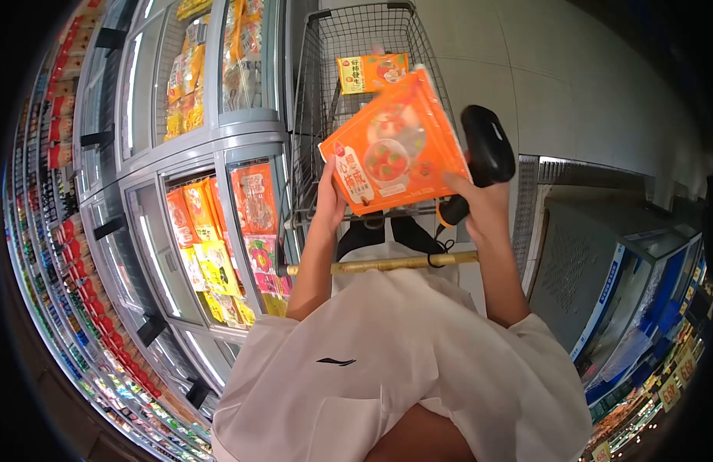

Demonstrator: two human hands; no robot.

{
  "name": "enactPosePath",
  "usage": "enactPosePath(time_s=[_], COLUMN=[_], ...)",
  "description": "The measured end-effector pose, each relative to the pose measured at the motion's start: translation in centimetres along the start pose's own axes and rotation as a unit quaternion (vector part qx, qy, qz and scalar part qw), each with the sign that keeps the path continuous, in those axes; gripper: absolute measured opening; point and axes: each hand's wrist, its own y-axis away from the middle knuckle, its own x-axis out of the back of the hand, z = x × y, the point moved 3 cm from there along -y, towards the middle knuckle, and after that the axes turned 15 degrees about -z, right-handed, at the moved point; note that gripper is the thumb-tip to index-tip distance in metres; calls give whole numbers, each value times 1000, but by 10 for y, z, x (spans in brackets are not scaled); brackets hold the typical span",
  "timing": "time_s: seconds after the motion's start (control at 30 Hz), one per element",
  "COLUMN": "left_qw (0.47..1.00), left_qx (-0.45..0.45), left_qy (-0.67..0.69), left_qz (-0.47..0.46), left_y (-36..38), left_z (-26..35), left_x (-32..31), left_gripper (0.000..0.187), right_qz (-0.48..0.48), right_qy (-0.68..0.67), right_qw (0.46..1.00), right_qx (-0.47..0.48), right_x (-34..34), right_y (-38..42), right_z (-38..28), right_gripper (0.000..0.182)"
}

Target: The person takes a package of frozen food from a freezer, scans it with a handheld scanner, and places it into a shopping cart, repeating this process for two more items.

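I hold a large orange food bag [395,146] up over the shopping cart, between both hands. Printed on its front are a bowl of round orange dumplings and white lettering. My left hand [331,196] grips the bag's lower left edge, most of its fingers hidden behind it. At the lower right corner, my right hand [479,204] has its thumb on the front. A black oval object [489,145] is right by my right hand. Below the bag is the wire cart [310,92], with an orange and yellow package [372,73] lying inside.
Glass-topped freezer cases [210,138] line the left, holding orange, yellow and pink food bags [218,266]. The cart's yellowish handle bar [383,266] crosses in front of my body. Grey tiled floor [479,69] lies ahead and right; a grey cabinet [580,262] stands at right.
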Motion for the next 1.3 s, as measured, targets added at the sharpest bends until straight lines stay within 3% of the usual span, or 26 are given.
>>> enactPosePath(time_s=[0.07, 0.13, 0.23, 0.4, 0.57, 0.67, 0.7, 0.77, 0.8, 0.83, 0.87, 0.93, 1.0, 1.03, 1.1, 1.17, 1.23, 1.27, 1.3], left_qw=[995, 984, 976, 982, 984, 983, 973, 875, 873, 738, 559, 589, 642, 592, 611, 601, 693, 693, 783], left_qx=[43, 165, 206, 165, 161, 146, 129, 111, 122, 89, 45, -7, 47, 116, 124, 156, 88, 85, 81], left_qy=[80, 34, -17, -33, -13, -108, -188, -458, -457, -627, -760, -763, -758, -797, -771, -766, -707, -710, -613], left_qz=[-50, -62, -67, -89, -79, -35, 32, 113, 118, 231, 330, 265, 104, -19, -130, -164, -110, -90, -73], left_y=[-19, -50, -130, -286, -422, -475, -494, -530, -513, -499, -487, -452, -418, -381, -305, -233, -127, -84, -40], left_z=[12, 5, 0, -4, -23, -35, -49, -73, -81, -70, -58, -51, -57, -48, -45, -43, -5, 8, 14], left_x=[-1, 22, 64, 152, 254, 276, 287, 339, 330, 295, 258, 231, 223, 198, 178, 166, 116, 104, 97], left_gripper=[46, 42, 40, 35, 42, 49, 55, 66, 66, 65, 65, 57, 49, 51, 45, 41, 33, 33, 28], right_qz=[60, 92, 138, 184, 185, 182, 172, 169, 172, 170, 160, 155, 131, 126, 51, -44, -132, -194, -251], right_qy=[-41, -65, -68, -143, -136, -96, -95, -96, -100, -104, -102, -107, -107, -104, -93, -83, -72, -37, 5], right_qw=[997, 993, 985, 964, 956, 960, 962, 959, 957, 958, 960, 961, 966, 968, 979, 981, 975, 965, 949], right_qx=[-17, -32, -82, -132, -183, -190, -192, -207, -212, -208, -205, -201, -195, -193, -173, -170, -161, -174, -188], right_x=[13, 29, 49, 50, 24, 20, 19, 16, 13, 12, 9, 4, 0, -1, -9, -18, -31, -40, -48], right_y=[-21, -43, -66, -63, -59, -61, -59, -51, -50, -51, -50, -43, -34, -26, -12, 5, 19, 25, 33], right_z=[7, 33, 78, 116, 118, 122, 125, 130, 129, 126, 123, 111, 99, 95, 83, 73, 64, 62, 61], right_gripper=[50, 49, 36, 13, 15, 17, 17, 18, 17, 17, 17, 19, 20, 17, 15, 16, 18, 18, 19])
